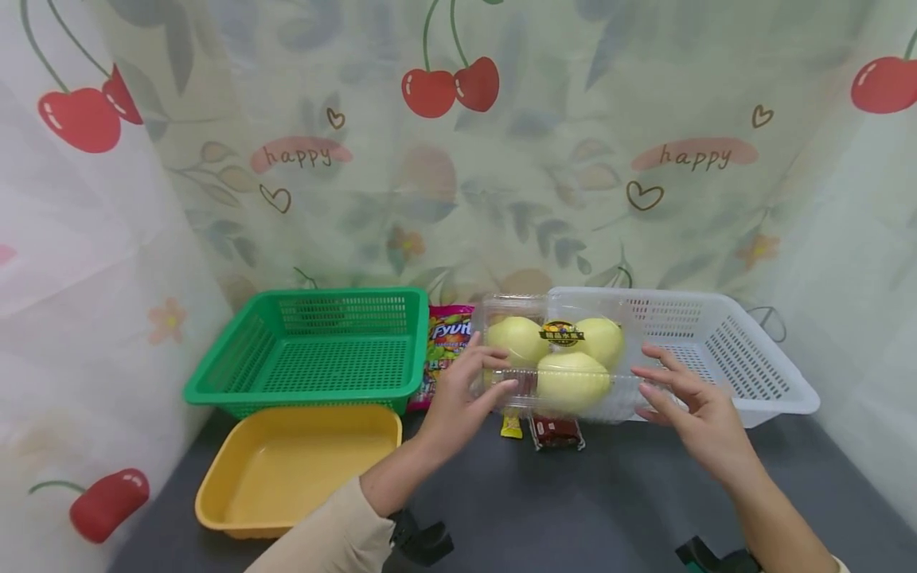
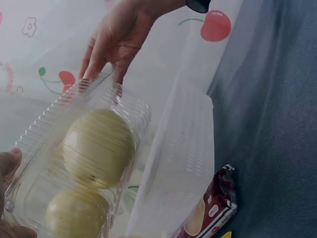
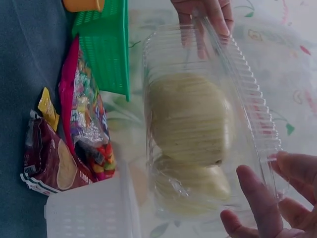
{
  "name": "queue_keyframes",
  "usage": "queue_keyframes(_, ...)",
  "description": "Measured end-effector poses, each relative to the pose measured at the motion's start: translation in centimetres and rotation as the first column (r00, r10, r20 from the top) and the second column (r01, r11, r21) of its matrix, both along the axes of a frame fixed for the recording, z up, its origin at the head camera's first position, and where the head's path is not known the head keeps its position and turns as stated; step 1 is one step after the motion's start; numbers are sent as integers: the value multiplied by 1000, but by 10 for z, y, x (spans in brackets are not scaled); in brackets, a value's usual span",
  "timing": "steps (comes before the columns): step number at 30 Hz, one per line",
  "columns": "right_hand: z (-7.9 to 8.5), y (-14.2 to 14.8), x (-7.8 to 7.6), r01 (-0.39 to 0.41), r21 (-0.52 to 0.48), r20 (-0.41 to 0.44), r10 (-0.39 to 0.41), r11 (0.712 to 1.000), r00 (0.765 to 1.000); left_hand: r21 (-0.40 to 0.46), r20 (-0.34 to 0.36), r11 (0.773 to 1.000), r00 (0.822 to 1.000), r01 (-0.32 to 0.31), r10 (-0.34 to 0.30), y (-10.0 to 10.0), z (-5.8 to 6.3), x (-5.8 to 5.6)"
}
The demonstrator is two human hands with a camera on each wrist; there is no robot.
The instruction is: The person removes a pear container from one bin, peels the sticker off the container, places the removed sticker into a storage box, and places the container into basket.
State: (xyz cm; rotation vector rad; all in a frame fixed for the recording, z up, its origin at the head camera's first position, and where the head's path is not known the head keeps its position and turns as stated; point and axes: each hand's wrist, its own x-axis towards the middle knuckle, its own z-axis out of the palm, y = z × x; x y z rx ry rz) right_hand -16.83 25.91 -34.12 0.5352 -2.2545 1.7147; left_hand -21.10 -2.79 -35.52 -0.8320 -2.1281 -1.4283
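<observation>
A clear plastic clamshell box (image 1: 630,388) with pale green round fruits (image 1: 573,382) inside is held raised between both hands, overlapping the white basket in the head view. My left hand (image 1: 458,402) grips its left end, thumb at the front and fingers over the upper side. At the opposite end, my right hand (image 1: 698,414) holds the edge between thumb and spread fingers. The left wrist view shows the right hand (image 2: 119,37) pinching the ribbed rim. A dark label with yellow print (image 1: 562,333) is stuck on the lid.
A green basket (image 1: 304,397) stands at the back left, with a yellow bin (image 1: 297,469) in front. The white basket (image 1: 777,402) is at the back right. Between them lie a pink candy bag (image 1: 444,334), a small yellow packet (image 1: 512,427) and a dark red snack pack (image 1: 556,434).
</observation>
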Motion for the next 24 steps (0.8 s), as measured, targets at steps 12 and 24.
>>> queue_keyframes(12, -13, -16, 24, -4, 156, -98, 20, 988, 995, 6, -50, 998, 997, -57, 57, -25, -18, 41)
queue_keyframes(24, -34, -33, 47, 0, 59, -52, 3, 998, 999, -4, -96, 993, 989, -116, 115, -41, -39, 73)
